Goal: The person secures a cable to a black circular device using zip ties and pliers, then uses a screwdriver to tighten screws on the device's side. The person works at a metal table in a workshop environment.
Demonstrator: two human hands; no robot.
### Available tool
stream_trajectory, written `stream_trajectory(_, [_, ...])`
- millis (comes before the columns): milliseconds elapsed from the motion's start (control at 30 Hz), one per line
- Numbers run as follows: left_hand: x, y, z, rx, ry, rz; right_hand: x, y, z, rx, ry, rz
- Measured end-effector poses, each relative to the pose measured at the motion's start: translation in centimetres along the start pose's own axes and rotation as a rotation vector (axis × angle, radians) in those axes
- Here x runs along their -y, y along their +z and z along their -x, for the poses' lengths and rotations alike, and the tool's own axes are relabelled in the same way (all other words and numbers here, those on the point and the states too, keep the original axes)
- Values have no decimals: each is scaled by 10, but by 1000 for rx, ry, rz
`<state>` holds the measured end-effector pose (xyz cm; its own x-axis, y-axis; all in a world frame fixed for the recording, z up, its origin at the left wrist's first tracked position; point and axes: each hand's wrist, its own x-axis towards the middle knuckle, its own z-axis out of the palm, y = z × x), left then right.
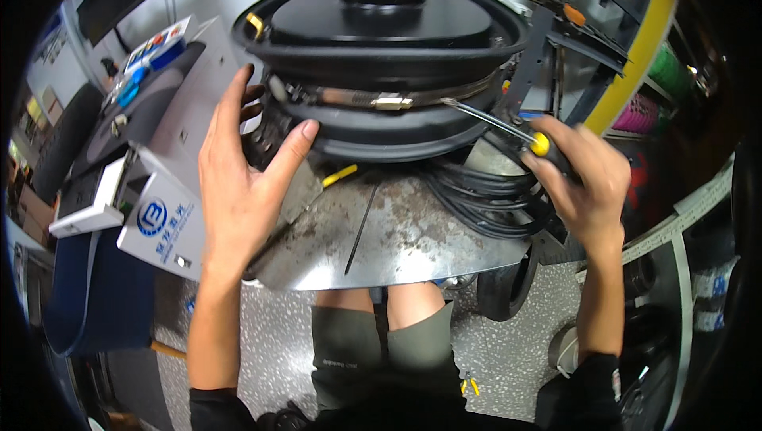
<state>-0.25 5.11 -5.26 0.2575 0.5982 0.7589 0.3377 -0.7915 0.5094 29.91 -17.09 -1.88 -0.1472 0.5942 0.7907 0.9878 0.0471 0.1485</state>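
A black wheel rim [381,62] stands on a worn metal table [413,248], with a metal band [341,96] around its middle groove. On the band's front sits a shiny clamp piece [393,103]. My right hand [583,173] grips a screwdriver [496,121] by its black-and-yellow handle. The screwdriver's tip points left and reaches the band just right of the clamp piece; whether it touches cannot be told. My left hand [242,181] is beside the rim's left side, thumb and fingers spread, holding nothing. Its fingertips are close to the rim, some partly in shadow.
Coiled black cables [484,201] lie on the table's right. A thin black rod [361,228] and a yellow-handled tool [341,175] lie in front of the rim. Grey-white equipment [171,225] flanks the left. Below are a black tyre [508,292] and yellow-handled pliers [471,385].
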Motion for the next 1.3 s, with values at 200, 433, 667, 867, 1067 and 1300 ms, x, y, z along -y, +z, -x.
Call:
stream_trajectory(200, [11, -44, 51, 311, -239, -242, 96, 22, 35, 379, 83, -363])
stream_trajectory(433, [20, -35, 74, 314, -203, 48, 109, 49, 54, 511, 173, -452])
stream_trajectory(667, [-22, -42, 95, -84, -261, -36, 64, 62, 96, 617, 37, -403])
stream_trajectory(867, [-160, -211, 265, 436, -1371, -82, 68, 16, 60, 837, -223, -364])
stream_trajectory(1067, [-473, -434, 562, -404, -2120, -1081, 174, -68, -32, 1315, 186, -616])
stream_trajectory(1300, [-589, -506, 520, -1079, -2331, -883, 372, 27, -156, 1352, 252, -774])
